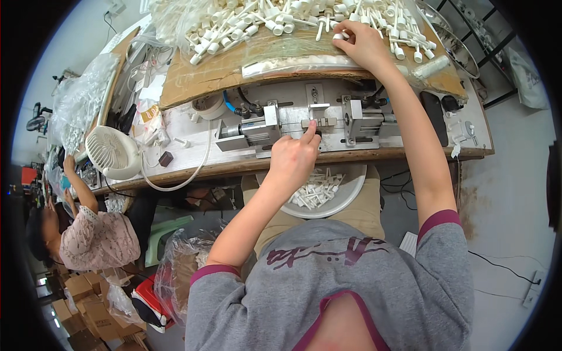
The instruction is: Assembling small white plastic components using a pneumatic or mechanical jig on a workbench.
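Note:
My left hand point(294, 159) reaches to the middle of a metal clamping fixture point(317, 130) on the bench. Its index finger is stretched out, the tip touching the small metal block point(329, 122); the other fingers curl loosely, and nothing shows in them. Beyond the fixture, my right hand point(364, 44) pinches a white plastic piece with a round cap end point(339, 36) between thumb and fingers. That hand is at the near edge of a heap of similar white capped sticks point(234, 26) on a cardboard sheet point(193, 79).
A grey basin of white pieces point(345, 207) rests at my lap under the bench edge. Metal cylinders point(257, 131) flank the fixture. A white fan point(113, 153) and tape roll point(209, 107) lie left; a black phone-like slab point(434, 119) lies right. Another person point(96, 237) works at far left.

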### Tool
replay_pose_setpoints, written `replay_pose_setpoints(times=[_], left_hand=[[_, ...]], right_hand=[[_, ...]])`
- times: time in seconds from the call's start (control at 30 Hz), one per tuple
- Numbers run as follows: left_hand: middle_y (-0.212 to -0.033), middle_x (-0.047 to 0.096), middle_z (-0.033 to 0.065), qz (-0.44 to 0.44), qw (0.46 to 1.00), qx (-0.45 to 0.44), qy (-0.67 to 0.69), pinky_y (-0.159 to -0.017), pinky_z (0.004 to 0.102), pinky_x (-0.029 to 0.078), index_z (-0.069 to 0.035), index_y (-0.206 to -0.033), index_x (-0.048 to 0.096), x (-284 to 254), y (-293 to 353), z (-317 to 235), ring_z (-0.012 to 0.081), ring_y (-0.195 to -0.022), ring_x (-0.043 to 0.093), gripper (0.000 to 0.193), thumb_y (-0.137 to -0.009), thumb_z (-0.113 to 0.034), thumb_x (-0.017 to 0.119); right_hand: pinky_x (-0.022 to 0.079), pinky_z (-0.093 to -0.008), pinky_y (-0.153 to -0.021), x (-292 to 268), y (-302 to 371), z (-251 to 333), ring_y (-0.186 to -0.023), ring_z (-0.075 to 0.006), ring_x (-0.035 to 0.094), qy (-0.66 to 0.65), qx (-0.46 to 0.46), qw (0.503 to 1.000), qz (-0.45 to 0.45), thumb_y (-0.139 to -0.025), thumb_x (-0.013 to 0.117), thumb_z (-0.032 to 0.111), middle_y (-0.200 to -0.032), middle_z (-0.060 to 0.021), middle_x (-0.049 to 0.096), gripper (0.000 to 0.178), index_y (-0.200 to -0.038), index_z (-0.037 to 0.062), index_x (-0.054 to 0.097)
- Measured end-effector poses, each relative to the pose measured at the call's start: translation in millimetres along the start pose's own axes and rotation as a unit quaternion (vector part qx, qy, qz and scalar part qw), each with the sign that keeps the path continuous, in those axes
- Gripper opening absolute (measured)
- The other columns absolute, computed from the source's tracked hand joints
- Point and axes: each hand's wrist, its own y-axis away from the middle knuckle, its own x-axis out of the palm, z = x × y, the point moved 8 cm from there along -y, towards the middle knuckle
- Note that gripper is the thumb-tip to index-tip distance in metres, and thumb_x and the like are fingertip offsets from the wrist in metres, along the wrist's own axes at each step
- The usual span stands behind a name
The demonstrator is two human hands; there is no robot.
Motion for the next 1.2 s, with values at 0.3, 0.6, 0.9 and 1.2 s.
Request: replay_pose_setpoints(times=[0.3, 0.6, 0.9, 1.2], left_hand=[[-0.12, 0.067, 0.0108, 0.023, 0.994, -0.049, 0.093, -0.064, 0.032, 0.055, -0.006, -0.111, 0.068, -13, 0, 8, 0.0245, -0.069, 0.069, 0.036, -0.078, -0.018, 0.075], [-0.095, 0.068, 0.0081, -0.086, 0.716, -0.231, 0.653, -0.068, 0.0252, 0.058, 0.002, -0.119, 0.065, -52, -3, 38, 0.0117, -0.082, 0.065, 0.03, -0.09, -0.004, 0.067], [-0.116, 0.063, 0.0137, -0.236, 0.691, -0.248, 0.636, -0.085, 0.0327, 0.058, 0.006, -0.121, 0.061, -74, 21, 60, 0.0193, -0.095, 0.067, 0.028, -0.095, -0.003, 0.059], [-0.111, 0.055, 0.0102, -0.206, 0.771, -0.199, 0.568, -0.083, 0.0304, 0.061, 0.007, -0.112, 0.065, -70, 29, 55, 0.0202, -0.103, 0.063, 0.033, -0.08, 0.01, 0.071]], right_hand=[[0.052, -0.0255, -0.079, -31, 84, 65, -0.095, -0.0115, 0.063, -0.427, -0.001, 0.904, 0.001, -0.087, 0.07, 0.008, -0.103, -0.0045, 0.067, 0.024, -0.11, 0.0043, 0.068], [0.051, -0.0281, -0.075, -20, 176, 113, -0.093, -0.0137, 0.06, -0.445, -0.033, 0.889, 0.1, -0.079, 0.073, 0.0, -0.103, -0.0068, 0.063, 0.026, -0.104, 0.0034, 0.068], [0.055, -0.0301, -0.07, 10, 203, 128, -0.091, -0.023, 0.067, -0.028, -0.14, 0.99, 0.008, -0.079, 0.068, 0.004, -0.127, -0.015, 0.06, 0.025, -0.102, 0.0021, 0.061], [0.052, -0.0312, -0.054, 41, 207, 136, -0.056, -0.0238, 0.063, 0.107, -0.177, 0.976, 0.068, -0.081, 0.066, 0.01, -0.126, -0.0135, 0.064, 0.025, -0.103, 0.0028, 0.06]])
